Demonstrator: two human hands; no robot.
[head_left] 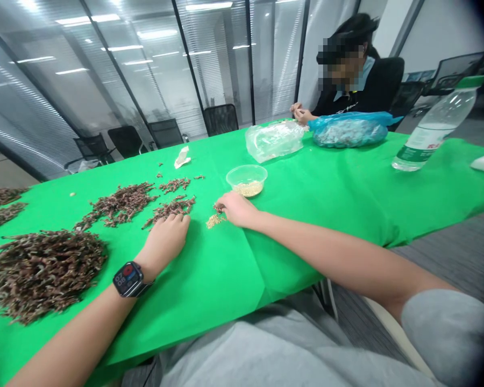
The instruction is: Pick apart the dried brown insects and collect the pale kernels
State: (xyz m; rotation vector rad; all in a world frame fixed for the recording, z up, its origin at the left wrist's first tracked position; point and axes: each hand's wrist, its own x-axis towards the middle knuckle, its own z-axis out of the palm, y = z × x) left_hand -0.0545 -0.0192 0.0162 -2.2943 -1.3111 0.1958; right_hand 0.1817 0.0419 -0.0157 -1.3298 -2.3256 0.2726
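My left hand, with a watch on its wrist, lies palm down at the near edge of a small heap of dried brown pods. Its fingers bend down and their tips are hidden. My right hand is closed in a pinch on a dried brown pod, low over the cloth. Just below those fingertips is a little scatter of pale yellow seeds. Behind the right hand stands a clear plastic bowl with similar seeds in its bottom.
A large pod pile lies at the near left of the green cloth; another lies beyond. Farther back are a clear plastic bag, a filled blue bag and a bottle. Another person sits across the table.
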